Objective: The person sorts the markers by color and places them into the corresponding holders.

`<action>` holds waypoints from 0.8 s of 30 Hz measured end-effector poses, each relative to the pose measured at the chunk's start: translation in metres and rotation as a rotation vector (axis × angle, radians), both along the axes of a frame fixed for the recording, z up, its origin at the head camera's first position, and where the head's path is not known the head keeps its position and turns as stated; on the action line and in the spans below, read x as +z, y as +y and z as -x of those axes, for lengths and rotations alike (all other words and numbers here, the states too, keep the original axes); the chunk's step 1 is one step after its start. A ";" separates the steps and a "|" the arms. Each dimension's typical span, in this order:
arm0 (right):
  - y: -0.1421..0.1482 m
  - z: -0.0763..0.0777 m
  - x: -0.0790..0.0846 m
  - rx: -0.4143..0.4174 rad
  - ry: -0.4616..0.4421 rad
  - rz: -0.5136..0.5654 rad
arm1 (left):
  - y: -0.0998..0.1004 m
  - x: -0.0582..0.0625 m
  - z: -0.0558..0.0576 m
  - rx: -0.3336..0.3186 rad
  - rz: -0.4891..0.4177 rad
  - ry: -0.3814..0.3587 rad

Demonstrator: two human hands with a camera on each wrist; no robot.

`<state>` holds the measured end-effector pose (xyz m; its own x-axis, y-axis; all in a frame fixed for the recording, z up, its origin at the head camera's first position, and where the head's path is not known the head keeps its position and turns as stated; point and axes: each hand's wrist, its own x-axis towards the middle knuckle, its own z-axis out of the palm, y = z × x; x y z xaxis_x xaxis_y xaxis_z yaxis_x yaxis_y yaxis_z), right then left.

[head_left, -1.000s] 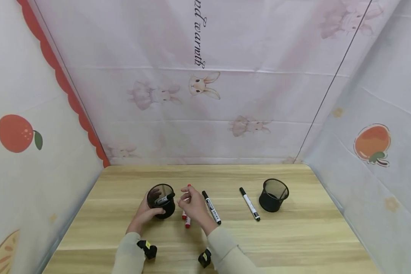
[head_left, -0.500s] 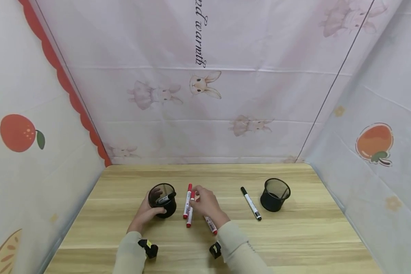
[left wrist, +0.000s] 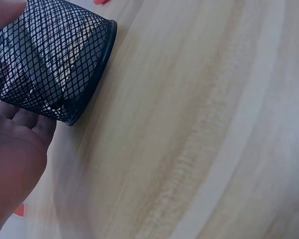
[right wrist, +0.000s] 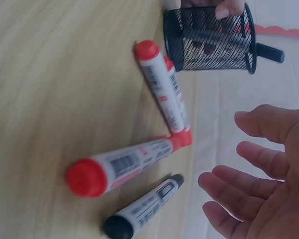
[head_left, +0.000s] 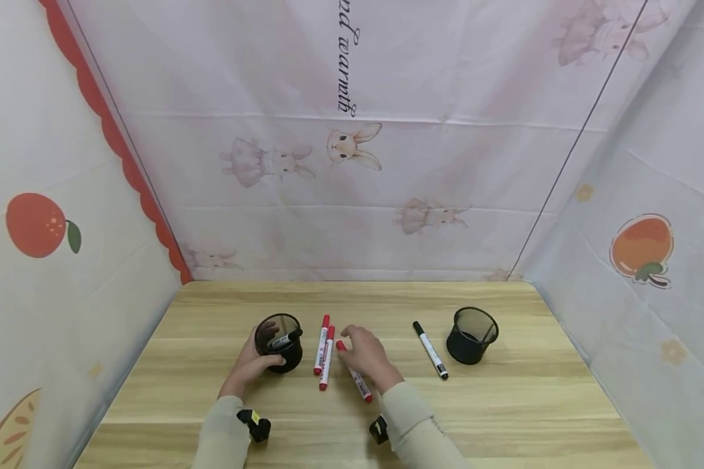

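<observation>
My left hand [head_left: 251, 365] grips a black mesh pen holder [head_left: 285, 355], its thumb across the near side. Inside leans a black-capped marker [head_left: 281, 341], one end poking above the rim. To the holder's right lie two red-capped whiteboard markers, one [head_left: 321, 348] beside the other [head_left: 327, 358]. Over a third red-capped marker [head_left: 360, 385] hovers my right hand [head_left: 368, 357], covering its middle in the head view. The right wrist view shows this hand empty, its fingers loosely bent, with a black-capped marker [right wrist: 144, 209] beside that red one; the hand hides this black marker in the head view.
Farther right on the wooden table [head_left: 516, 404] lies another black-capped marker [head_left: 430, 350]. A second mesh pen holder [head_left: 468, 345] stands upright beyond it. Printed cloth walls [head_left: 446, 247] rise behind the table and at both sides.
The right hand has moved right, away from the left-held pen holder, uncovering the red markers and covering the nearer black one. My left hand and its holder have stayed in place.
</observation>
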<state>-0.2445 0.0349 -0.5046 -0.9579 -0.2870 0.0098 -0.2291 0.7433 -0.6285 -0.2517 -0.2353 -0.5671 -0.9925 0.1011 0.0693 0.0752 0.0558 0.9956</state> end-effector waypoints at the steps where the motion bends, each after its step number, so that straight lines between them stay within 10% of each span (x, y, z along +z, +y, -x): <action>1: 0.001 0.001 -0.002 0.001 0.000 -0.009 | 0.000 0.000 0.000 0.002 0.001 0.002; 24: 0.016 0.009 -0.028 0.028 0.142 -0.276 | 0.002 0.001 -0.003 0.007 -0.039 0.028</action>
